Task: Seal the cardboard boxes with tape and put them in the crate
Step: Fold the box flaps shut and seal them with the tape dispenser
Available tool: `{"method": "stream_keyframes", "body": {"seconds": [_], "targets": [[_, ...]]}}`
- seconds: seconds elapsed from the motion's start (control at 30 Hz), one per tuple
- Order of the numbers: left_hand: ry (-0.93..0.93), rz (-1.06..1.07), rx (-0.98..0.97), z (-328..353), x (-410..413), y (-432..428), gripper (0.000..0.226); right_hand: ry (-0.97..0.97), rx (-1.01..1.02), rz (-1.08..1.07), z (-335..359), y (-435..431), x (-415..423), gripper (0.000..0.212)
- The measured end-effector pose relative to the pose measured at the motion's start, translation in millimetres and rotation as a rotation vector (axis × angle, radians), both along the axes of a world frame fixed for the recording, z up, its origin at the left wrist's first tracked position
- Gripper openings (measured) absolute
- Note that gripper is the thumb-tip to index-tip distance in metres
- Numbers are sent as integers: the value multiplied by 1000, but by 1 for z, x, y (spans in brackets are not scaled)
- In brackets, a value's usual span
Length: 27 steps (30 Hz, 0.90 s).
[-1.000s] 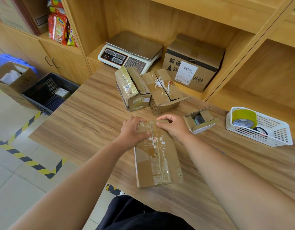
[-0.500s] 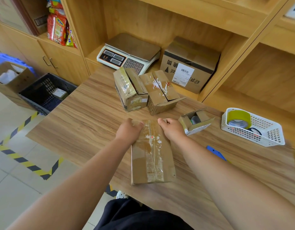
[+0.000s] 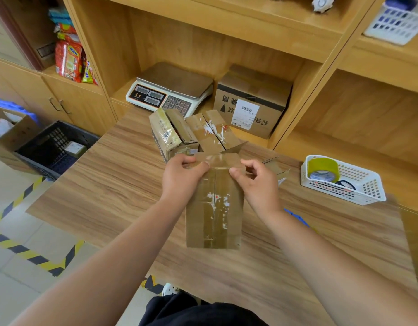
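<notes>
Cardboard box (image 3: 213,208): flat on the wooden tabletop (image 3: 109,184), dead centre, long side running away from the person. Clear tape lies along its top seam, and white scraps of torn label cling near the middle.
Far end: something glossy is lifted between the two hands. Flap or tape, I cannot tell.
Left hand (image 3: 179,177): grip closed on the far left corner of the cardboard box, fingers curled, thumb on top.
Right hand (image 3: 258,184): thumb and forefinger pinch the far right corner, the other fingers curled loosely behind.
Crate (image 3: 34,164): dark, down on the floor off the tabletop's left end, well apart from the cardboard box. One small packet (image 3: 75,148) lies inside.
Waiting boxes: taped box (image 3: 166,132) and torn-label box (image 3: 212,132) sit touching just beyond the hands, the second with a flap ajar.
Small open box (image 3: 277,169): tucked behind the right hand, mostly hidden.
White basket (image 3: 344,198): on the tabletop to the right, holding a yellow-green tape roll (image 3: 323,168).
Shelf beyond: weighing scale (image 3: 170,90) beside a labelled carton (image 3: 252,102).
Blue object (image 3: 297,218): peeking out past the right forearm, too hidden to identify.
</notes>
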<state>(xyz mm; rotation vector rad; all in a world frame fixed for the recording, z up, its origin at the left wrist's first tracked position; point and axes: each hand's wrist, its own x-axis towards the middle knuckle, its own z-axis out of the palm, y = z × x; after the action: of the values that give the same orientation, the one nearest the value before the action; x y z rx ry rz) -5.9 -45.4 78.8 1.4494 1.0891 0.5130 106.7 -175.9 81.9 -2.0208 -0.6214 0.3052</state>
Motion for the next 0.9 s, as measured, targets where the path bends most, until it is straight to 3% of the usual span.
{"method": "stream_keyframes", "body": {"seconds": [0.13,0.27,0.43,0.5,0.6,0.7,0.77,0.9], "targets": [[-59,-47,1,-2,-1,-10,36,-14,18,-27,-6,-16,-5,40],[-107,-120,-16,-6,-3,-20,39,-56,-1,-4,-10,-32,-8,26],[-163,-166,-57,-5,-2,-19,40,97,-48,75,-2,-29,5,29],[-194,-212,-67,-4,-6,-20,40,127,-177,144,2,-24,12,49],[-208,-260,-65,-8,-14,-23,45,153,-449,279,3,-19,14,108],[-216,-283,-94,-16,-23,-22,57,75,-603,349,-3,-14,10,144],[-208,-320,-93,-20,-28,-20,64,6,-651,355,-7,-12,10,152],[-193,-426,-97,-24,-36,-15,77,-33,-666,356,-11,-8,11,150]]}}
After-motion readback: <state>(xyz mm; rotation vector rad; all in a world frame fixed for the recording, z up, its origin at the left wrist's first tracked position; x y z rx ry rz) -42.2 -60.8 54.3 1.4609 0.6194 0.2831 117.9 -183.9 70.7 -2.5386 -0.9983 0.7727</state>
